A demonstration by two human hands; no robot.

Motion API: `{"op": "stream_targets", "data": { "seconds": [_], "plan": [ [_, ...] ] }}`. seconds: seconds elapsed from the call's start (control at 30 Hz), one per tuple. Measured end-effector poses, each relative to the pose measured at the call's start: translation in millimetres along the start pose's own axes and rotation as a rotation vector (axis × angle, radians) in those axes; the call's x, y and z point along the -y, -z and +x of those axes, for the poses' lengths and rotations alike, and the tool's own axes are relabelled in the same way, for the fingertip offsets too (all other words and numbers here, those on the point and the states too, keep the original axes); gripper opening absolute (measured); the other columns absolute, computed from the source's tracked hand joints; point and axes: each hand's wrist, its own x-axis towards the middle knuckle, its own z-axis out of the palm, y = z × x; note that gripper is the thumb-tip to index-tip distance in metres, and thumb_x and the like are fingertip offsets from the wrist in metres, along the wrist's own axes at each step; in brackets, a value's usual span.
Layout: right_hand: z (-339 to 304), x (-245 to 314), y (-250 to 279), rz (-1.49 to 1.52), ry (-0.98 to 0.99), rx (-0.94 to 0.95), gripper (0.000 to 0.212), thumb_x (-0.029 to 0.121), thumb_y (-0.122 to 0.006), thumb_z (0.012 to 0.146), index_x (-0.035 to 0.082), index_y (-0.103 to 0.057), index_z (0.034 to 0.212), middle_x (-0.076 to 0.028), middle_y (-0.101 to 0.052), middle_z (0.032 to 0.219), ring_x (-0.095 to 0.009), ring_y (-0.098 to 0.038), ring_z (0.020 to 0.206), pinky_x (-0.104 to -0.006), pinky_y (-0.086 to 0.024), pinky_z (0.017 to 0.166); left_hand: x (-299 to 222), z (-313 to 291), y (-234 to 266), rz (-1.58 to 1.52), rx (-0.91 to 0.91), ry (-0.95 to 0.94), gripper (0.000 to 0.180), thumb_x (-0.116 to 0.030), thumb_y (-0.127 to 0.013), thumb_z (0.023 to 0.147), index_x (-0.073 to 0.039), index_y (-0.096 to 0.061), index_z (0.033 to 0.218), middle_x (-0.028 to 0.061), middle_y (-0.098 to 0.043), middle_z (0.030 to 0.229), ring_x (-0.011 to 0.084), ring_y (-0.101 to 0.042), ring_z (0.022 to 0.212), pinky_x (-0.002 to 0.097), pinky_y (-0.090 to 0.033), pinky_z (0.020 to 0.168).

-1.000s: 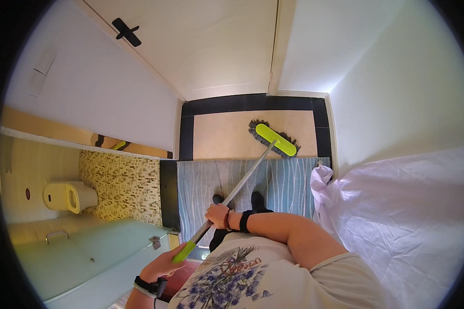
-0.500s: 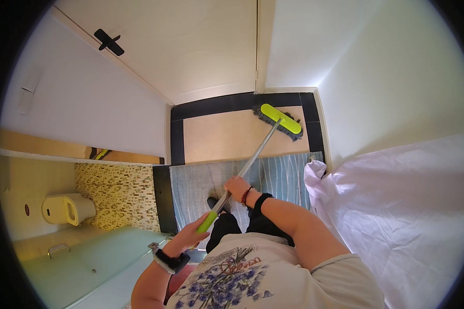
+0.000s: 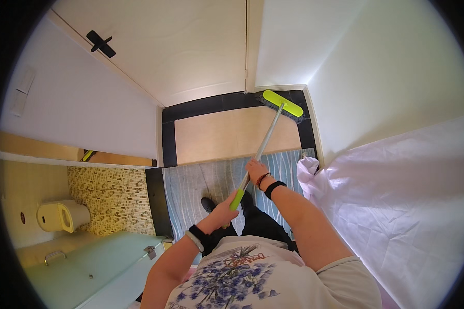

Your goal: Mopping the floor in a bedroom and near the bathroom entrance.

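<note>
A mop (image 3: 268, 135) with a silver pole slants away from me. Its lime-green head plate (image 3: 283, 103), fringed in dark grey, lies on the floor at the far right corner, by the black tile border. My left hand (image 3: 224, 211) is closed round the lime-green grip (image 3: 236, 200) at the near end. Higher up the pole, my right hand (image 3: 256, 171) is wrapped round the metal. Both wrists carry dark bands.
A blue striped rug (image 3: 191, 180) lies under my feet. Beyond it are beige floor tile (image 3: 232, 131) and a closed door (image 3: 191, 46). White cloth (image 3: 397, 206) drapes at the right. On the left are a toilet (image 3: 64, 216) and a frosted glass door (image 3: 98, 262).
The mop head has moved farther off, toward the far right corner. Both hands have gone forward and to the right with the pole, still gripping it.
</note>
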Motion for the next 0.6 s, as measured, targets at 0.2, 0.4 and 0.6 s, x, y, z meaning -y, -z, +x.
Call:
{"op": "stream_targets", "data": {
  "seconds": [0.2,0.4,0.6],
  "plan": [
    [-20.2,65.7,-4.0,-0.013,0.077,0.028,0.018,0.016,-0.045,0.076,0.009,-0.056,0.089,-0.006,-0.053,0.097,-0.023,-0.044,0.103,-0.0367,-0.044,0.074,22.6,-63.0,20.9,0.032,0.053,0.093,0.073,-0.011,-0.052,0.073,-0.020,-0.011,0.133,0.0156,-0.053,0.063,0.0191,-0.052,0.047,0.0298,-0.041,0.043],
    [-56.5,121.4,-9.7,0.117,0.206,-0.043,0.013,0.016,-0.047,0.073,0.010,-0.056,0.082,-0.007,-0.054,0.087,-0.024,-0.048,0.093,-0.0367,-0.044,0.069,8.5,-133.7,52.8,0.101,0.209,0.350,0.071,-0.016,-0.053,0.077,-0.019,-0.012,0.134,0.0119,-0.051,0.069,0.0161,-0.049,0.054,0.0271,-0.041,0.053],
    [-63.7,122.5,-4.1,0.287,0.242,-0.007,0.016,0.011,-0.052,0.068,0.007,-0.054,0.083,-0.009,-0.053,0.087,-0.027,-0.049,0.093,-0.0372,-0.045,0.070,26.5,-143.5,54.2,0.031,0.246,0.269,0.069,-0.016,-0.053,0.078,-0.018,-0.012,0.134,0.0039,-0.047,0.065,0.0120,-0.045,0.051,0.0254,-0.039,0.050]
  ]
}}
